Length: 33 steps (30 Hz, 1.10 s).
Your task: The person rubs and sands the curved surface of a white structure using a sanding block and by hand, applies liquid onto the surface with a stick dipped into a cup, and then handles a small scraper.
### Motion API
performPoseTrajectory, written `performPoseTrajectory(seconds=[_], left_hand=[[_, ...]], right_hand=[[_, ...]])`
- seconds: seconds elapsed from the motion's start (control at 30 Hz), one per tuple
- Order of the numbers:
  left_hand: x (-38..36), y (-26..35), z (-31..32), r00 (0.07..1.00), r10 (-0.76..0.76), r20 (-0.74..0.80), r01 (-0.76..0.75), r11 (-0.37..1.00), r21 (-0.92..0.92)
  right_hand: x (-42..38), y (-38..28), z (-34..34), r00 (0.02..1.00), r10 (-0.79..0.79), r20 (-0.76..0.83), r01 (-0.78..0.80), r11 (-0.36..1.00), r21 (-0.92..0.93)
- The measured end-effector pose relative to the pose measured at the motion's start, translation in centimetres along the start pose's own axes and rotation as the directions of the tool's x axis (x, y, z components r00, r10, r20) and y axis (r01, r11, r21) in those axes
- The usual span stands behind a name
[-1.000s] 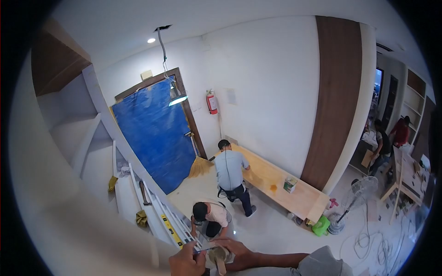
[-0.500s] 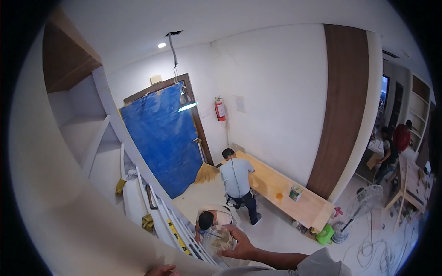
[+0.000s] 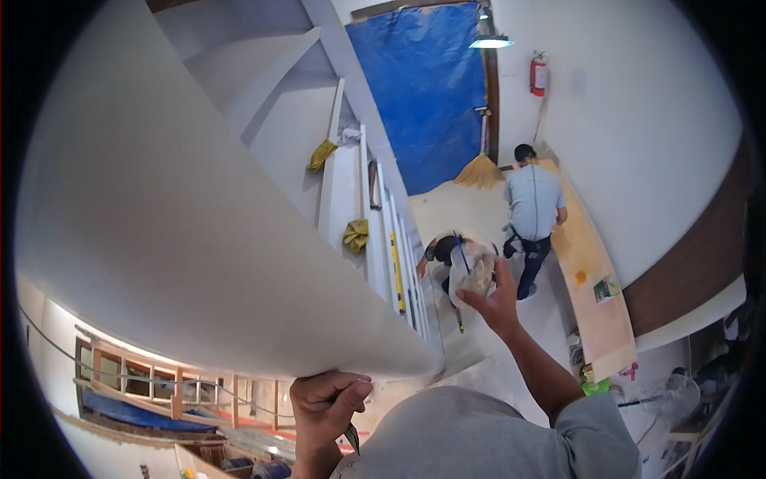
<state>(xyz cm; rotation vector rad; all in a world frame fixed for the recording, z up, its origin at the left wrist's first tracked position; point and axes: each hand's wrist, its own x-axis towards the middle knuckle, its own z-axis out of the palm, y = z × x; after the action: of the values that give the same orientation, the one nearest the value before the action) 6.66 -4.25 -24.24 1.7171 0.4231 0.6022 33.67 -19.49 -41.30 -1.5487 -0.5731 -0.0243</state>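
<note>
My right hand (image 3: 496,302) is wrapped around a clear plastic cup (image 3: 472,271), held out ahead of me. A thin blue stick (image 3: 460,249) leans out of the cup, and something pale shows inside. Lower down, my left hand (image 3: 329,397) is closed, its knuckles up against the lower edge of a large white curved panel (image 3: 215,239). From under its palm pokes the dark pointed end of a blade-like tool (image 3: 352,438); the rest is hidden by the fingers.
Below, one person (image 3: 439,249) crouches behind the cup and another (image 3: 533,199) stands at a long wooden board (image 3: 590,263). Rags, a yellow level (image 3: 396,271) and white strips lie along the shelving. A fan (image 3: 678,393) stands lower right.
The view has swung down and left. My left hand, barely visible before at the bottom edge, now shows fully at the panel edge. The cup remains in my right hand.
</note>
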Motion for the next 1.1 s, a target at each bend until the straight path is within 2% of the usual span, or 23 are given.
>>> performPoseTrajectory(seconds=[0.1,0.2,0.3,0.33,0.43,0.47,0.53,0.57,0.6,0.63,0.67,0.7,0.73,0.77,0.8,0.9,0.93,1.1], left_hand=[[0.0,-0.2,0.0,1.0,0.025,-0.007,-0.025,0.999,0.031],[0.1,-0.7,-0.3,0.998,0.057,0.022,-0.059,0.992,0.111],[-0.1,-0.2,-0.1,1.0,-0.006,0.002,0.006,0.998,0.066],[0.0,0.0,0.1,1.0,-0.015,-0.006,0.015,0.998,0.055],[0.1,0.1,0.3,1.0,-0.016,-0.01,0.017,0.999,0.05],[0.0,-0.3,0.0,1.0,-0.008,-0.001,0.008,0.997,0.072],[0.0,-0.7,-0.3,0.999,0.036,0.028,-0.038,0.997,0.068],[-0.3,-0.6,-0.2,0.999,-0.041,0.013,0.04,0.997,0.069],[-0.4,-0.7,-0.5,0.999,-0.011,0.038,0.008,0.997,0.079],[-0.1,-0.9,-0.8,0.998,0.027,0.058,-0.033,0.995,0.091],[-0.3,-0.8,-0.8,0.999,-0.014,0.047,0.01,0.996,0.086],[-0.2,-0.2,-0.5,0.997,-0.068,0.041,0.065,0.995,0.071],[-0.1,0.9,0.1,0.998,-0.066,0.025,0.064,0.995,0.072],[-0.1,1.8,0.4,0.997,-0.073,0.013,0.072,0.995,0.069],[0.1,0.6,-0.2,0.995,0.077,0.056,-0.087,0.975,0.204],[0.0,1.0,-0.5,0.987,0.146,0.073,-0.153,0.983,0.106],[-0.3,1.1,-0.2,0.993,0.098,0.07,-0.103,0.991,0.081],[-0.5,1.1,-0.2,0.991,0.112,0.068,-0.121,0.983,0.138]], right_hand=[[3.2,2.5,3.8,0.996,-0.088,0.012,0.088,0.996,-0.018],[5.2,5.3,7.2,0.998,-0.005,0.069,0.012,0.995,-0.102],[6.7,4.9,10.6,0.977,0.024,0.211,0.001,0.993,-0.117],[7.2,4.5,11.8,0.969,-0.086,0.23,0.128,0.976,-0.175],[9.3,2.5,16.0,0.942,-0.093,0.322,0.189,0.941,-0.282],[10.2,3.3,18.0,0.926,-0.138,0.35,0.247,0.925,-0.288],[10.6,3.8,19.9,0.882,-0.102,0.46,0.277,0.902,-0.332],[11.3,3.8,21.5,0.853,-0.118,0.508,0.324,0.883,-0.339],[11.1,6.4,23.7,0.838,-0.294,0.459,0.445,0.855,-0.265],[11.0,5.4,24.2,0.819,-0.217,0.531,0.413,0.866,-0.283],[11.0,7.4,25.9,0.774,-0.312,0.551,0.502,0.832,-0.234],[11.0,8.0,26.5,0.687,-0.33,0.647,0.602,0.758,-0.253],[10.3,7.4,26.0,0.684,-0.42,0.596,0.594,0.795,-0.121],[10.1,8.6,26.8,0.707,-0.361,0.608,0.417,0.907,0.055],[9.9,9.8,27.7,0.727,-0.301,0.617,0.206,0.953,0.222],[9.0,13.7,28.5,0.641,-0.375,0.67,0.363,0.917,0.166],[9.2,13.2,28.3,0.623,-0.358,0.696,0.375,0.917,0.136],[10.8,11.1,26.9,0.597,-0.27,0.755,0.334,0.94,0.072]])
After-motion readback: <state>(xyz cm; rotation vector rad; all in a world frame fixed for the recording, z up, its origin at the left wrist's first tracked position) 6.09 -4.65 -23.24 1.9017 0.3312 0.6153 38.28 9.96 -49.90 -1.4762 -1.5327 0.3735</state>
